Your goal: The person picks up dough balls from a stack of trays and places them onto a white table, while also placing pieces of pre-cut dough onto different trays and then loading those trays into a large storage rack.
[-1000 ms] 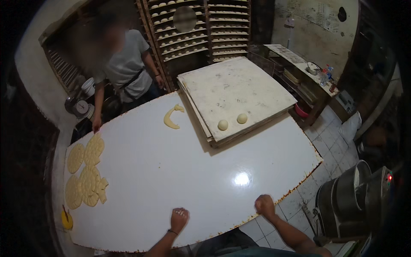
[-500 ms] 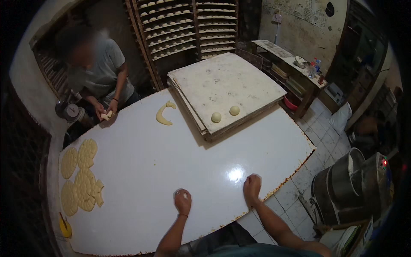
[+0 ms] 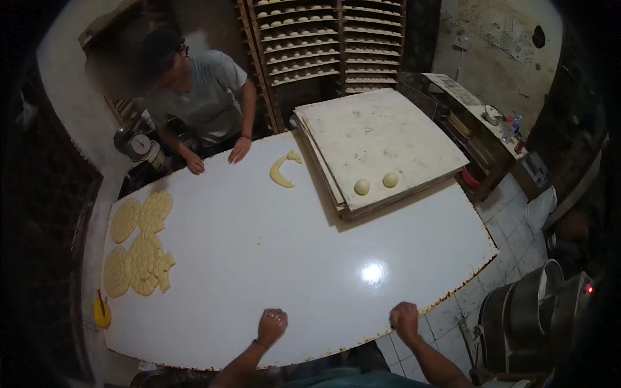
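Currently both fists are curled shut and hold nothing: my left hand (image 3: 272,323) and right hand (image 3: 403,319) rest knuckles-down on the near edge of the white table (image 3: 272,258). Nearest dough: flat stamped dough rounds (image 3: 136,249), clustered at the table's far-left side, well apart from my hands. A curved dough strip (image 3: 282,171) lies at the far edge, near the co-worker's hands (image 3: 239,150). Two dough balls (image 3: 375,183) sit on the stacked floured boards (image 3: 381,139) at the table's right corner. Judgement: shaping partly done; strip and balls unworked. A pale paper notice (image 3: 504,29) hangs on the wall behind the boards, text unreadable.
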`<state>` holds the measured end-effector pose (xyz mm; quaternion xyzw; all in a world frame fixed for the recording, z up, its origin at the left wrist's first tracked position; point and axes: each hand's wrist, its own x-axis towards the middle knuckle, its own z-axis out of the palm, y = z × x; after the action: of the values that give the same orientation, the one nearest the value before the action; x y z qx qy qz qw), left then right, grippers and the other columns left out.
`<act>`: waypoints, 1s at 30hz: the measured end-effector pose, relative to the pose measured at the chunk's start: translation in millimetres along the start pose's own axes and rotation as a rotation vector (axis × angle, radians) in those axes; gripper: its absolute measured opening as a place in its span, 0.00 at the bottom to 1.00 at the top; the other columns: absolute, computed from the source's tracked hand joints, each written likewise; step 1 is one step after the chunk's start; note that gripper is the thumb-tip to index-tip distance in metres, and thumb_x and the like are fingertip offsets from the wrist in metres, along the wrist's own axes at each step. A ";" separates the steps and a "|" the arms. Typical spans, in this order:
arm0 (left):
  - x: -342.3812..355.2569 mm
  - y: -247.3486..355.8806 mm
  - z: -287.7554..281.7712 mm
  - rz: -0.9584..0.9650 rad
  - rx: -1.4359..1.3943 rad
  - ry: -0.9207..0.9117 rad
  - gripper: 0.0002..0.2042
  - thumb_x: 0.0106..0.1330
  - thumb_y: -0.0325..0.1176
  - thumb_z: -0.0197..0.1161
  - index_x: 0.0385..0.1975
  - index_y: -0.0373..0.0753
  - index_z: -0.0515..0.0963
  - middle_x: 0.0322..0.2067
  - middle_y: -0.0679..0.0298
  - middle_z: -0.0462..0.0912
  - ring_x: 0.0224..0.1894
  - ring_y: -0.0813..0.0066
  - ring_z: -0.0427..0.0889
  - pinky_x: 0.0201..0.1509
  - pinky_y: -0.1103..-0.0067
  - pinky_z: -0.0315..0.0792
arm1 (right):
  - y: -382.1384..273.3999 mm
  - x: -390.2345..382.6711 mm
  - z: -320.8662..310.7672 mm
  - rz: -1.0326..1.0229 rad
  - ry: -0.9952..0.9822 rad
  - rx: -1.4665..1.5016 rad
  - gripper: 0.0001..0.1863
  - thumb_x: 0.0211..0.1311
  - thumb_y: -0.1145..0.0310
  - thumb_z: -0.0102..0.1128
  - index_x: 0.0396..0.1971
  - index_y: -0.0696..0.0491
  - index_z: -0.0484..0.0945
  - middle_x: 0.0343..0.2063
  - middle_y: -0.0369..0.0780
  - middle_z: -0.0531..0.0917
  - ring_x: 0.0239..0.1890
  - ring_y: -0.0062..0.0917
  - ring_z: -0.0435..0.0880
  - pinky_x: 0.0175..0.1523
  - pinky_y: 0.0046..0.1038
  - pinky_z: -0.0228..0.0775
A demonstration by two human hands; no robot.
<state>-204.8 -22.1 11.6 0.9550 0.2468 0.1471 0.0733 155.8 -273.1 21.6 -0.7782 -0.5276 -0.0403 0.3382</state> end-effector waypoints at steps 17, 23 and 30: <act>83.9 69.0 26.8 -0.851 -0.127 0.471 0.06 0.55 0.23 0.61 0.32 0.31 0.76 0.40 0.54 0.75 0.48 0.58 0.71 0.51 0.68 0.68 | 67.0 110.8 -57.6 1.367 0.214 1.933 0.16 0.67 0.66 0.40 0.45 0.62 0.69 0.41 0.48 0.75 0.49 0.36 0.74 0.56 0.39 0.72; 99.6 68.7 9.0 -1.457 -0.977 1.262 0.15 0.67 0.32 0.52 0.51 0.34 0.66 0.41 0.61 0.72 0.40 0.72 0.71 0.46 0.75 0.72 | 163.1 312.4 -120.8 0.634 -0.062 0.831 0.24 0.57 0.76 0.49 0.56 0.58 0.68 0.46 0.42 0.78 0.45 0.23 0.78 0.51 0.24 0.70; 404.5 180.5 -67.6 -0.794 -0.937 0.351 0.19 0.59 0.26 0.64 0.49 0.32 0.71 0.46 0.57 0.77 0.48 0.72 0.75 0.53 0.78 0.70 | 180.2 438.6 -98.1 -0.093 -0.012 0.134 0.27 0.45 0.69 0.69 0.50 0.54 0.73 0.45 0.44 0.76 0.46 0.37 0.74 0.48 0.34 0.69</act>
<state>192.7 25.3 212.9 0.6194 0.4997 0.3552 0.4904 530.5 -19.3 193.8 -0.7288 -0.5665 -0.0160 0.3842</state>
